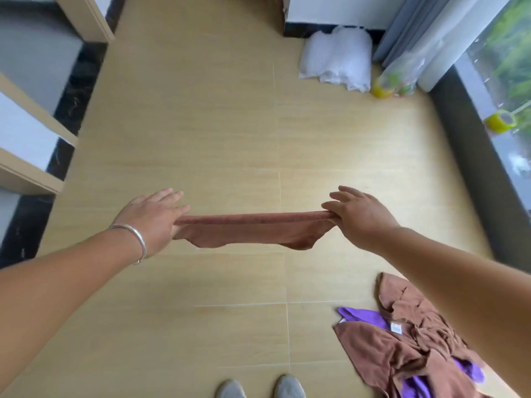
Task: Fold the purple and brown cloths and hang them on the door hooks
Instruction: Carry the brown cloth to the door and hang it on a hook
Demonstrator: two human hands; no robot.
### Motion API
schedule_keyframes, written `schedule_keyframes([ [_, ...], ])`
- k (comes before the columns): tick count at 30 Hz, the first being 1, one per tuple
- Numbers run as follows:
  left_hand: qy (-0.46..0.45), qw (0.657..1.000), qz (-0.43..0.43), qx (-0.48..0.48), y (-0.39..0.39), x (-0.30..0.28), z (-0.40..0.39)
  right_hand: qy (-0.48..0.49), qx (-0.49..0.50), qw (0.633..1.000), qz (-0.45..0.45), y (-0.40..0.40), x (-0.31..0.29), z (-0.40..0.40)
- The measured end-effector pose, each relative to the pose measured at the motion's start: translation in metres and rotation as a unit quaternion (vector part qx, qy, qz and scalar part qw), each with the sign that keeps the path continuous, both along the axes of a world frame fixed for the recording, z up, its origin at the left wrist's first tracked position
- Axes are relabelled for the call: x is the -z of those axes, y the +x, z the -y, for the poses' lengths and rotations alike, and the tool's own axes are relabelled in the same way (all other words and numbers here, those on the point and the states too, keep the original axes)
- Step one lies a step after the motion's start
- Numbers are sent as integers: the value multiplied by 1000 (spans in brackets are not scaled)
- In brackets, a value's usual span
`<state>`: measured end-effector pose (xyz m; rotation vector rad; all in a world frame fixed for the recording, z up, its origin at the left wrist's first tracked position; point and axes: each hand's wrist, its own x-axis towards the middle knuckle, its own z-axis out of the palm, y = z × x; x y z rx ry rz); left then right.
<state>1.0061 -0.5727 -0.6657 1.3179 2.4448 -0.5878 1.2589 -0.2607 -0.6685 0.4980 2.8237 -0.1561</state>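
Observation:
A brown cloth [250, 229] is stretched level between my two hands, above the floor in front of me. My left hand [153, 218] pinches its left end, with the other fingers held straight. My right hand [359, 215] pinches its right end in the same way. The cloth hangs down from its top edge and looks doubled over. On the floor at the lower right lies a heap of brown cloths [402, 349] mixed with purple cloths [363, 315]. No door hooks are in view.
Tan floor tiles [215, 124] spread ahead. White shelves [34, 133] stand at the left. A white plastic bag [336, 58], curtains [425, 33] and yellow tape rolls [500, 122] sit at the far right by the window. My grey shoes [258, 387] show at the bottom.

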Motion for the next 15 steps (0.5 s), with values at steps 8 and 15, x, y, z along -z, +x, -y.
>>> schedule_keyframes([
  [8, 80, 995, -38, -35, -3, -292, 5, 50, -23, 998, -31, -15, -299, -4],
  [15, 99, 990, -101, -27, 21, -466, 17, 95, -32, 992, -74, -4, -482, 8],
])
